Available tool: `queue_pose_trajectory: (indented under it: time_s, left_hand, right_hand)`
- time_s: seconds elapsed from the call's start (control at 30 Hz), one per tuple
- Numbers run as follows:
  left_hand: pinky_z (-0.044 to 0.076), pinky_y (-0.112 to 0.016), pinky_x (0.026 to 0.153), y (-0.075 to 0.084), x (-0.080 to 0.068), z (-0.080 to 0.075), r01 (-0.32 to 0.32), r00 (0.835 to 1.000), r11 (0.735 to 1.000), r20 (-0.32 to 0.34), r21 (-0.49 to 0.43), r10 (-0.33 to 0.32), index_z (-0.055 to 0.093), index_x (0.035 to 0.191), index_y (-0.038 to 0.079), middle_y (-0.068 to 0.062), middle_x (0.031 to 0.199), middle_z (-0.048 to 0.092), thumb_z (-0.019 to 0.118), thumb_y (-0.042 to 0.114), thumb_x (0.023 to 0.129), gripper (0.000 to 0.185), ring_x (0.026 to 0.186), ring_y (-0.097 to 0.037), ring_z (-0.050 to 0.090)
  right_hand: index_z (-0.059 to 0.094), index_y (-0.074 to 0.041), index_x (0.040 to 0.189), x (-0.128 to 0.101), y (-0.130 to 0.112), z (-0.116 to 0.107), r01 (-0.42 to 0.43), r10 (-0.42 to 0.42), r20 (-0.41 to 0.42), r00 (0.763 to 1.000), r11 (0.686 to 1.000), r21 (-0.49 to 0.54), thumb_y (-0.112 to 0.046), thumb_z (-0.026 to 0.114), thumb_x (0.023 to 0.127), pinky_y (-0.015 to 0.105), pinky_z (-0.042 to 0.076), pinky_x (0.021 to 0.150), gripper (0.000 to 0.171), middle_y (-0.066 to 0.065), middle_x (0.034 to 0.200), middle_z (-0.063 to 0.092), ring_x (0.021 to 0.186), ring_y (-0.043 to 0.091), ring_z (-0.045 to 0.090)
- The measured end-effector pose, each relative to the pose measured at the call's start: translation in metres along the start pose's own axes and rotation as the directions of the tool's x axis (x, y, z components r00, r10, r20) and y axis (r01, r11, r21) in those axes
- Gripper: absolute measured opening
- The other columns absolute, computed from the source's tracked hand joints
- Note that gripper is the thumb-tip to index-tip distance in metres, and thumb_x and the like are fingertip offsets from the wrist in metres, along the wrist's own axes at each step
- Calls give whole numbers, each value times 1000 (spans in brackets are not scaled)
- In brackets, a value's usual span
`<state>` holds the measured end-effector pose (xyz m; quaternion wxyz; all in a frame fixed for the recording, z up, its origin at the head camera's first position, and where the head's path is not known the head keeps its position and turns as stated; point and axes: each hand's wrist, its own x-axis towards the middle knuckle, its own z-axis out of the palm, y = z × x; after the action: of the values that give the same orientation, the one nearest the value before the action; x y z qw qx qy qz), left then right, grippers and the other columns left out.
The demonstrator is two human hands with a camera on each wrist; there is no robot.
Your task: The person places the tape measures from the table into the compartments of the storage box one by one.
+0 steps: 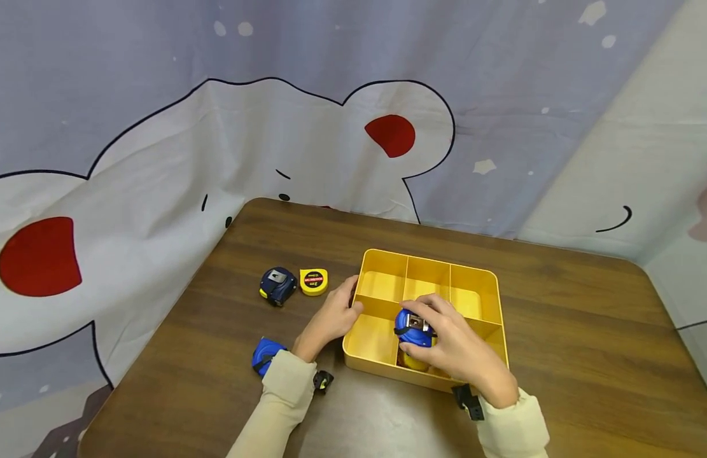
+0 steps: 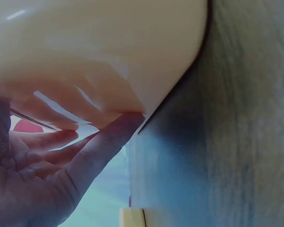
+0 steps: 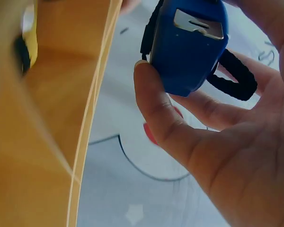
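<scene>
In my right hand [image 1: 453, 340] is a blue tape measure [image 1: 413, 327] with a metal end hook and a black wrist strap, pinched between thumb and fingers. It is above the front middle compartment of a yellow divided box [image 1: 387, 375]. Below it, partly covered, a yellow and black tape measure [image 1: 415, 363] lies in that compartment. My left hand [image 1: 334, 316] holds the box's left wall, thumb at the rim and fingers against the outside. The right wrist view shows the held blue tape measure [image 3: 189, 47] higher than the box rim [image 3: 92, 94].
Left of the box, a dark blue tape measure [image 1: 278, 285] and a small yellow tape measure [image 1: 314, 282] lie on the wooden table [image 1: 216, 381]. Another blue tape measure [image 1: 266, 355] sits beside my left sleeve. A patterned curtain [image 1: 307, 146] hangs behind the table.
</scene>
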<state>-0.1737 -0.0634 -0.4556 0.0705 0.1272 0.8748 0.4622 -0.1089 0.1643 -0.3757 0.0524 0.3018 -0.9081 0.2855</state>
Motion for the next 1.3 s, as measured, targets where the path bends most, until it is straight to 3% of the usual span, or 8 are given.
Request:
queue_pose_trajectory:
  time_s: [0.33, 0.8, 1.13, 1.3]
  left_hand:
    - [40, -42, 97, -1, -2, 0, -24, 1000, 1000, -18, 7, 24, 31, 139, 1, -17, 133, 46, 48, 9, 89, 54, 116, -26, 50]
    - [45, -43, 91, -8, -2, -3, -145, 989, 989, -22, 33, 146, 36, 135, -4, -21, 125, 51, 43, 14, 92, 47, 109, -29, 55]
    - [47, -39, 90, -9, -3, -3, -88, 996, 996, -6, 14, 88, 42, 131, 0, -15, 123, 53, 41, 20, 95, 41, 109, -24, 56]
    - [48, -35, 89, -9, -3, -4, -56, 998, 998, -6, 16, 56, 46, 126, 4, -10, 120, 54, 41, 22, 95, 36, 108, -21, 57]
  right_hand:
    - [60, -10, 117, 12, -19, 22, 48, -48, -9, 999, 999, -7, -30, 78, 69, 30, 49, 76, 55, 1, 104, 54, 91, 14, 51]
    - [60, -14, 118, 25, -38, 47, -52, 55, 102, 993, 998, -39, -33, 73, 74, 27, 46, 69, 50, 1, 102, 53, 84, 14, 47]
    - [60, -13, 117, 34, -39, 59, -65, 74, 94, 993, 993, -94, -29, 71, 74, 28, 46, 68, 47, 5, 100, 57, 80, 18, 52]
    - [60, -9, 119, 39, -37, 63, -80, 92, 144, 985, 993, -86, -30, 74, 74, 27, 46, 67, 52, 7, 98, 57, 76, 16, 52]
